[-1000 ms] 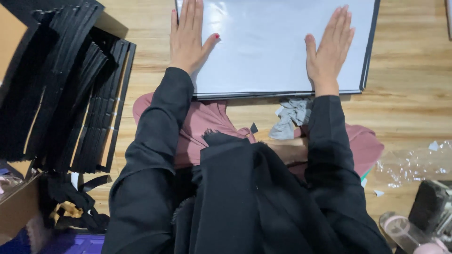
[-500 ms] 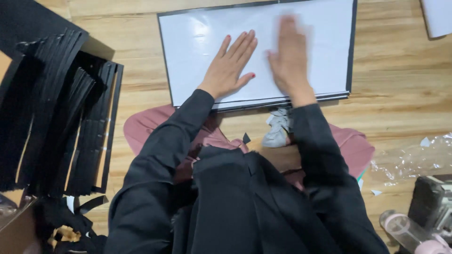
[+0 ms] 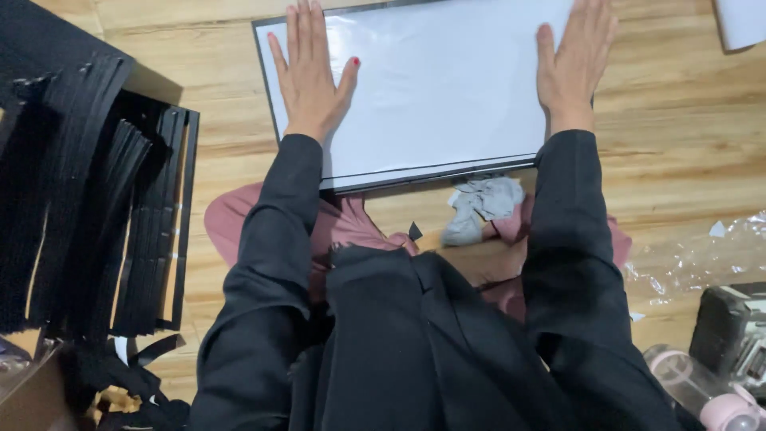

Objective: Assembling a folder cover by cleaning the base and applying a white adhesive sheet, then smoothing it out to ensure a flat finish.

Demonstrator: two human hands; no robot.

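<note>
Both hands lie open and flat on the white board (image 3: 439, 88): left hand (image 3: 311, 76) near its left edge, right hand (image 3: 570, 64) near its right edge.

Both arms reach straight forward in black sleeves, roughly parallel and well apart. The left hand (image 3: 313, 76) lies flat, palm down, fingers spread and thumb angled outward. The right hand (image 3: 576, 64) is likewise flat and palm down, fingers closer together, fingertips cut off by the picture's top edge.
</note>
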